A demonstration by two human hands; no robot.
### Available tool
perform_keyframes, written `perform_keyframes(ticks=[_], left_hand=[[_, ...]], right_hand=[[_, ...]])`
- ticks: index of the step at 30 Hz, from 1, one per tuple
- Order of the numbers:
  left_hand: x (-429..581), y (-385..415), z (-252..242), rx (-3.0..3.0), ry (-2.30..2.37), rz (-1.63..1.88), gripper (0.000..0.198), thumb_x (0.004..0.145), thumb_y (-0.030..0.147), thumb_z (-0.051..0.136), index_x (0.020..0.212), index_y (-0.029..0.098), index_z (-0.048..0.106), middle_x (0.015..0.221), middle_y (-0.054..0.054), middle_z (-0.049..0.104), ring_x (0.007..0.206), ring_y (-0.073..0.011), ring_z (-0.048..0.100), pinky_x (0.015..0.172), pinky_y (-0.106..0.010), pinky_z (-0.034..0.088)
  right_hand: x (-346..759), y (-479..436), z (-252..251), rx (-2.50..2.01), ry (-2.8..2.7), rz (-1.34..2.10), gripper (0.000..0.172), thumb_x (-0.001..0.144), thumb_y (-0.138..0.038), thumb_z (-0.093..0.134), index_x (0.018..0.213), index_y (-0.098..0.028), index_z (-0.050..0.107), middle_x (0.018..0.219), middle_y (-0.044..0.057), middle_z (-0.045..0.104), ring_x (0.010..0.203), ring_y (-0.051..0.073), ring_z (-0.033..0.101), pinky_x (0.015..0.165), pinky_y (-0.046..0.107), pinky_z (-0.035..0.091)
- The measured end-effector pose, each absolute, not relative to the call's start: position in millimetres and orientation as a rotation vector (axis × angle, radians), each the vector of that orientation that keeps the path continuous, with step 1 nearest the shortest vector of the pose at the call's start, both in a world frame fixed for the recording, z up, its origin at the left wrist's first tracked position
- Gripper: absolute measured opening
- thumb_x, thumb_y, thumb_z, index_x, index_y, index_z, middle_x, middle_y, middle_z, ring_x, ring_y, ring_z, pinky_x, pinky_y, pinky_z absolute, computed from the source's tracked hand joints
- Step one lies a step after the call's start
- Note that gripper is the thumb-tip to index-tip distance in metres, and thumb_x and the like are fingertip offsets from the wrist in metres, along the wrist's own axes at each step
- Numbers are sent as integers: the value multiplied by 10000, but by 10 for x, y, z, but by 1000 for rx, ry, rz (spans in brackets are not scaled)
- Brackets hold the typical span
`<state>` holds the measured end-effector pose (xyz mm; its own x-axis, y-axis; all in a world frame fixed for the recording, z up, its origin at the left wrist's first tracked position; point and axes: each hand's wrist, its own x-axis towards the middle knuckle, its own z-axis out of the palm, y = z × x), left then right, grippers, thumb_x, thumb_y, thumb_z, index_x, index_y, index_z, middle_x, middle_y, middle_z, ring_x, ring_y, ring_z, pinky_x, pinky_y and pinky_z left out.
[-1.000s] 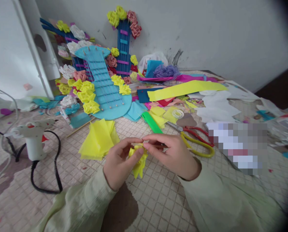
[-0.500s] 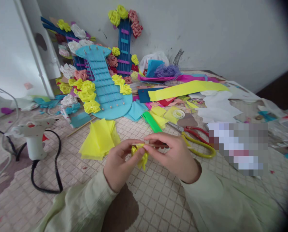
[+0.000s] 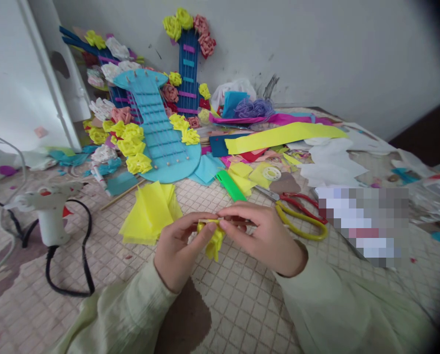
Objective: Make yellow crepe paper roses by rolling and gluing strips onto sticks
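Observation:
Above the middle of the tabletop, my left hand (image 3: 177, 250) pinches a small crumpled piece of yellow crepe paper (image 3: 215, 243) between thumb and fingers. My right hand (image 3: 266, 236) meets it from the right, its fingers closed on a thin stick (image 3: 244, 223) that runs along the paper's upper edge. Part of the stick is hidden by the fingers. Flat yellow crepe paper pieces (image 3: 146, 216) lie just beyond my left hand. A green utility knife (image 3: 230, 185) and scissors with red and yellow handles (image 3: 303, 231) lie beyond my right hand.
A white glue gun (image 3: 52, 216) stands at left with its black cord looped. Blue cardboard guitars, one light blue (image 3: 161, 142), lean at the back among paper flowers. A yellow strip (image 3: 286, 135), purple yarn (image 3: 255, 109) and white paper scraps (image 3: 330, 167) lie at back right.
My hands keep hold of the yellow paper and stick, with only slight finger movement. The stick looks turned or shifted a little. The whole view has shifted slightly.

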<state>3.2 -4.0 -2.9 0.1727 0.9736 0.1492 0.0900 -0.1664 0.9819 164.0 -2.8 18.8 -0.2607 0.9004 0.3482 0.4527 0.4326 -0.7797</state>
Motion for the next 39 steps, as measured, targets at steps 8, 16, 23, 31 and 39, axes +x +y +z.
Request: perform_keyframes(ticks=[8,16,23,31,39], left_hand=[[54,-60,-59,1588,1227,1179,244,698,241,634,937,191,620,914,-49,663,821,-164,612,748,-300,500],[85,-103,-79,1676,1322,1285,263,670,229,662,927,211,609,889,-31,651,830,-169,603,769,-316,498],[127,-119,-69,1477,1277,1282,300,656,232,673,942,187,597,855,-34,643,751,-144,610,707,-281,521],[123,-99,-57,1351,1213,1217,341,652,246,674,969,177,568,792,-23,627,717,-128,594,658,-250,508],[119,-106,-64,1340,1197,1232,331,651,233,672,965,186,575,806,-16,615,716,-121,583,621,-222,490]], right_hand=[[1631,-32,146,-1206,-1785,700,112,735,-179,571,824,-169,639,735,9,630,624,99,545,530,212,432],[1613,-47,147,-1246,-1755,672,85,737,-188,571,796,-177,632,736,9,620,635,109,533,537,227,427],[1575,-57,124,-1270,-1778,612,66,739,-172,563,771,-186,619,716,7,609,676,130,540,572,249,428],[1584,-59,117,-1199,-1894,404,110,790,-177,512,800,-165,621,754,32,616,719,136,557,652,265,456],[1575,-56,109,-1206,-1837,477,78,749,-153,549,772,-187,615,732,16,621,689,132,558,622,258,465]])
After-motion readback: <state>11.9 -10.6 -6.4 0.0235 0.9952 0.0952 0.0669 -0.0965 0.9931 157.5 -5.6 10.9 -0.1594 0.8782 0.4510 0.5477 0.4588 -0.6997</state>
